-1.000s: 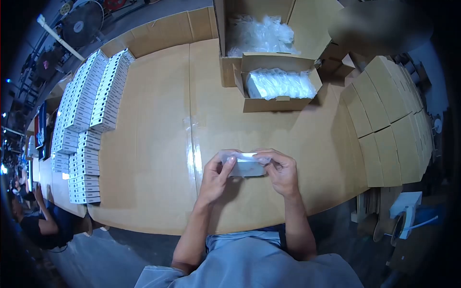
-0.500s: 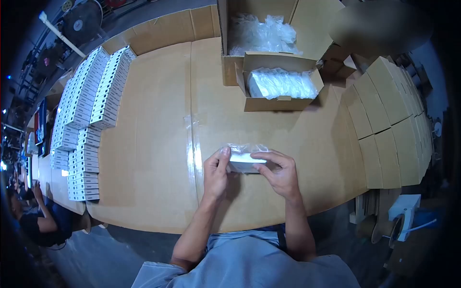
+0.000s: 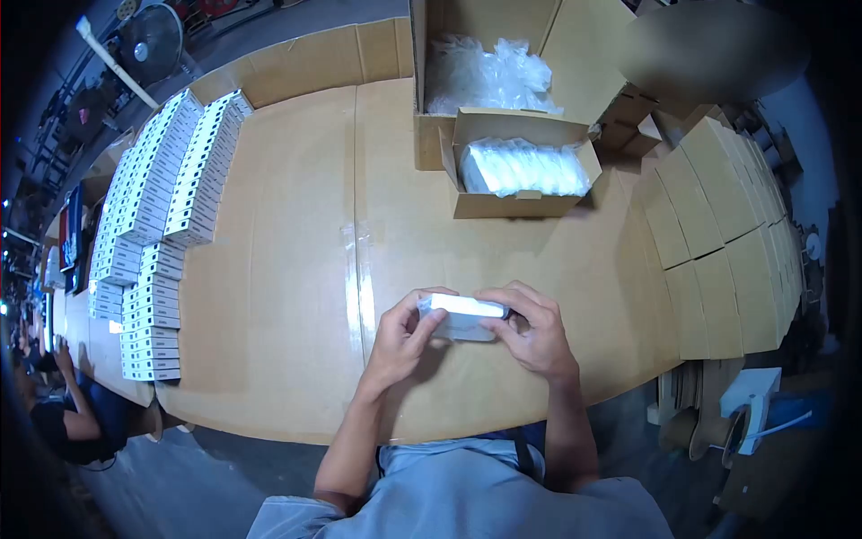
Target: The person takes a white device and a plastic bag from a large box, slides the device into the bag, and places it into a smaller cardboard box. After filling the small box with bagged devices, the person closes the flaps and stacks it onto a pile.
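A small white box (image 3: 462, 318) in clear plastic wrap is held above the cardboard-covered table (image 3: 296, 269), near its front edge. My left hand (image 3: 404, 334) grips the box's left end, thumb on the near face. Around the right end are the fingers and thumb of my right hand (image 3: 534, 328). Beyond the hands, an open brown carton (image 3: 512, 207) contains several plastic-wrapped white items (image 3: 530, 169) in a row. Behind it a larger open carton (image 3: 431, 144) holds crumpled clear plastic bags (image 3: 494, 76).
Stacks of small white boxes (image 3: 153, 198) line the table's left side. Brown cartons (image 3: 718, 242) are stacked at the right. A cardboard wall (image 3: 314, 56) borders the far edge. Another person (image 3: 76, 413) is at the far left.
The loose plastic at the top of the white box now lies flat against it. Both hands have closed in around its ends, and the view has shifted slightly.
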### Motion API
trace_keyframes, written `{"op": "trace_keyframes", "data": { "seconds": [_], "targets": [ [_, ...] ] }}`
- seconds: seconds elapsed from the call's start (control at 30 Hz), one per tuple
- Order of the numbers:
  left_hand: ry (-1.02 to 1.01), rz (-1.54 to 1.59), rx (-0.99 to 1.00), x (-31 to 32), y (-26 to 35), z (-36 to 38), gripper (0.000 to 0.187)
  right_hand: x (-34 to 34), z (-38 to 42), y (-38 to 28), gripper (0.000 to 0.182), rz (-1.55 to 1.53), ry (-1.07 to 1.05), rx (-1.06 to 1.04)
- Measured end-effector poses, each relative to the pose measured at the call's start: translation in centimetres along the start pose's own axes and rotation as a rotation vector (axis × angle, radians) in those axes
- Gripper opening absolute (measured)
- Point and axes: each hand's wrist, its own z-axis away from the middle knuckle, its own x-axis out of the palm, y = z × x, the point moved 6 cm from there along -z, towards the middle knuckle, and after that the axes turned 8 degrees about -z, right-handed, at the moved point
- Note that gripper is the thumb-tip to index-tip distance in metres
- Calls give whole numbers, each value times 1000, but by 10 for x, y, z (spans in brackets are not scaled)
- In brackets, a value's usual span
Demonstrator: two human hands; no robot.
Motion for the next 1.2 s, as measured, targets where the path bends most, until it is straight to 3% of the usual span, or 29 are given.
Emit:
{"op": "trace_keyframes", "data": {
  "seconds": [0.1, 0.2, 0.33, 0.53, 0.6, 0.7, 0.8, 0.87, 0.93, 1.03, 1.13, 1.2],
  "targets": [
    [145, 137, 32, -15, 9, 1, 35, -11, -10, 8, 23, -47, 222, -170],
    [279, 178, 76, -48, 6, 6, 34, -23, -34, 16, 18, -297, 479, -118],
    [369, 14, 85, -109, 1, 20, 32, -29, -72, -1, 22, -263, 596, -279],
    [567, -276, 173, -210, 17, 42, 33, -21, -103, -5, 22, -110, 716, -313],
    [684, -407, 91, -242, 22, 48, 35, -16, -110, -1, 23, -48, 750, -314],
    [862, -829, 163, -289, 33, 54, 42, -10, -119, 6, 28, -32, 759, -309],
    [1055, -1320, 299, -295, 72, 64, 51, -3, -129, 25, 30, 52, 733, -291],
    [1025, -1320, 299, -335, 56, 60, 57, -4, -133, 29, 28, 94, 734, -107],
    [1074, -1349, 302, -357, 45, 58, 58, -6, -137, 14, 26, 446, 713, -284],
    [1093, -1414, 299, -372, 45, 57, 58, -6, -148, 16, 24, 532, 612, -137],
    [1107, -1473, 280, -384, 40, 51, 54, 5, -152, 38, 27, 669, 541, -193],
    [1141, -1443, 298, -388, 41, 50, 49, 16, -151, 45, 32, 824, 512, -123]
  ]
}}
